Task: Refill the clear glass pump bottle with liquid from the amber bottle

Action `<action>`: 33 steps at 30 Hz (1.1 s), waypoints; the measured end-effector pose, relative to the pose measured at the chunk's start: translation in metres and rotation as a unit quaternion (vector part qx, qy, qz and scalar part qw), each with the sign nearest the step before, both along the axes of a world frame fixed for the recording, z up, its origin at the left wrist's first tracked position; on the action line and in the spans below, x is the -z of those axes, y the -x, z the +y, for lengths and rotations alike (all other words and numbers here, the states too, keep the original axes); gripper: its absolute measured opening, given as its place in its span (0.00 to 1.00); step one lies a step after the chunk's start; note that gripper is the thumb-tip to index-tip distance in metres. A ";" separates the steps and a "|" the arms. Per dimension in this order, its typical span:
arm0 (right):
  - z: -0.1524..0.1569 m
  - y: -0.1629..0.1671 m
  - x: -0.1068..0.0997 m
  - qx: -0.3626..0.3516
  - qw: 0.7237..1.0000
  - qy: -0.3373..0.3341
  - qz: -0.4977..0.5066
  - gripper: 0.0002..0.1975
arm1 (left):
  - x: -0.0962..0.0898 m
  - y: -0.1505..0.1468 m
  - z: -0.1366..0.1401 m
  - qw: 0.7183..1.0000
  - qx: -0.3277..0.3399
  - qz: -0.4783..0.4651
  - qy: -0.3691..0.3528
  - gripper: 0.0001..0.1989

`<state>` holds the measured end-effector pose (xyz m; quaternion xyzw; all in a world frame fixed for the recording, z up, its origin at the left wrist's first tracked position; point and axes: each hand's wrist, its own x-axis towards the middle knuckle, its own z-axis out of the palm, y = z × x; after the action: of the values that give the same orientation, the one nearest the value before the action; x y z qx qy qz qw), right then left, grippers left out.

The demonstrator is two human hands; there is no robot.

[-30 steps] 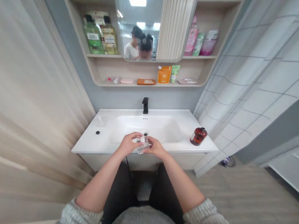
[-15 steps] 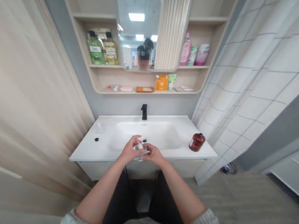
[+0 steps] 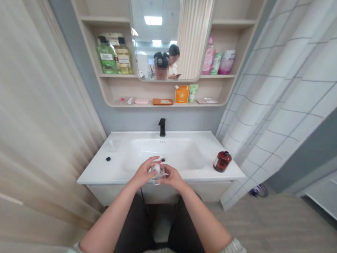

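Observation:
In front of the basin's near edge, both hands hold a small clear bottle [image 3: 159, 176] with a white top. My left hand [image 3: 144, 171] curls round its left side, fingers at the white top. My right hand [image 3: 172, 177] grips the body from the right. Fingers cover parts of the bottle, so I cannot tell whether anything is inside. On the counter's right end stands a dark amber bottle [image 3: 222, 162] with a pale label. A small round black cap [image 3: 108, 159] lies on the left end, near a clear item [image 3: 112, 146] with a white part.
The white sink [image 3: 184, 153] has a black faucet [image 3: 162, 127] at its back. Above hang a mirror [image 3: 164, 4] and a shelf [image 3: 111, 102] of toiletries, including an orange pouch [image 3: 182, 94]. Curtains flank the left [image 3: 48, 112] and right [image 3: 277, 92]. A person shows in the mirror.
My left fingers have shifted slightly at the bottle's white top, and the bottle sits a little lower. A second person with a phone now shows more fully in the mirror.

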<state>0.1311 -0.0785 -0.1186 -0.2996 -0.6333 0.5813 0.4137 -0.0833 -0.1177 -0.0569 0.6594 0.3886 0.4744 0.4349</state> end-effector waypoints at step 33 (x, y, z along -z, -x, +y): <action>-0.006 -0.001 0.003 0.051 0.999 -0.005 -0.017 0.39 | -0.023 -0.002 -0.003 0.968 -0.219 0.080 -0.088 0.19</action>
<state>0.1321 -0.0841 -0.1217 -0.3391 -0.6274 0.5508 0.4335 -0.0813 -0.1207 -0.0342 0.6299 0.5133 0.5364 0.2281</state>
